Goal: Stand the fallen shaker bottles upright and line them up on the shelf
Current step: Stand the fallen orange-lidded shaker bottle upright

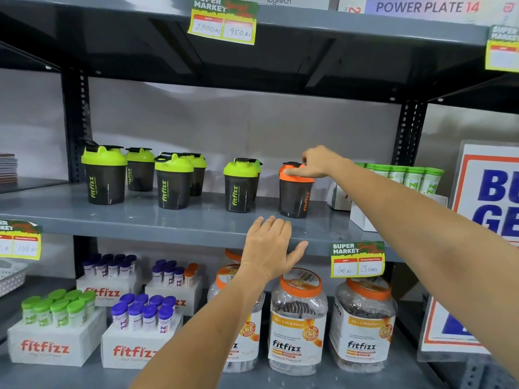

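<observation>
On the grey middle shelf (168, 220) every shaker bottle in view stands upright. The orange-lidded shaker bottle (295, 193) stands toward the right end of the shelf, near its front edge, and the right hand (316, 162) rests on its lid, fingers curled over the black cap and thumb laid along the orange rim, so the grip is pinching the lid. The left hand (271, 245) hovers at the shelf's front edge just below and left of that bottle, its grip spread, fingers together and thumb out, holding nothing; whether the fingertips touch the shelf cannot be told. To the left, the green-lidded shaker bottles (174, 181) stand in pairs, one behind another, spaced along the shelf toward its left end. Green-capped tubes (404, 175) in a white box sit at the right end, behind the right forearm. A price tag (357, 259) hangs from the front edge under the orange-lidded bottle.
</observation>
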`<state>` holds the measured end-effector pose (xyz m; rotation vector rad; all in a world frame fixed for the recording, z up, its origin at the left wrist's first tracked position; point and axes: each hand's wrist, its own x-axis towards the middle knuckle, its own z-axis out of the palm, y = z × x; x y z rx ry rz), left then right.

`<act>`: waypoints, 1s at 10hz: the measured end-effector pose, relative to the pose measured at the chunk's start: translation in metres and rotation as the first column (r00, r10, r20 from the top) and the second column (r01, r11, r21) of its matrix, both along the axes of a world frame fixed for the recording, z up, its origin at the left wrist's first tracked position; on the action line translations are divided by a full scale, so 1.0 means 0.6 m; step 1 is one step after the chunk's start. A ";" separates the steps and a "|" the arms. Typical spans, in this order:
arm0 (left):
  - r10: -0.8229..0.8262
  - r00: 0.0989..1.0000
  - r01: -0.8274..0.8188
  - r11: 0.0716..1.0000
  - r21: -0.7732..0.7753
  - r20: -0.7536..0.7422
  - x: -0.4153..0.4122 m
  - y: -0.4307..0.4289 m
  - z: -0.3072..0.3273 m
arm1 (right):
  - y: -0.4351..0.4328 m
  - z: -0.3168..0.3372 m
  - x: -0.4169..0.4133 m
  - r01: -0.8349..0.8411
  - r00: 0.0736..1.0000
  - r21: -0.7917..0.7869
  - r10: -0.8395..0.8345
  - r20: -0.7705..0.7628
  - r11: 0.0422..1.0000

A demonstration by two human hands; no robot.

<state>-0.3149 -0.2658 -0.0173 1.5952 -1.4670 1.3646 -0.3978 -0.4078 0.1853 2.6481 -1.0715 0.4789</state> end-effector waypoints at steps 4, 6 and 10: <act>-0.008 1.000 0.009 0.999 -0.033 0.022 0.001 -0.001 0.000 | 0.006 0.003 0.007 -0.039 0.999 -0.024 0.039 -0.025 0.999; -0.008 1.000 0.009 0.999 -0.043 0.025 0.003 -0.003 0.000 | 0.005 -0.003 0.021 -0.020 0.999 -0.043 0.019 -0.030 0.999; -0.004 1.000 0.004 1.000 0.005 -0.001 0.000 0.000 0.003 | -0.013 -0.011 0.010 -0.078 0.994 -0.051 0.074 -0.079 0.996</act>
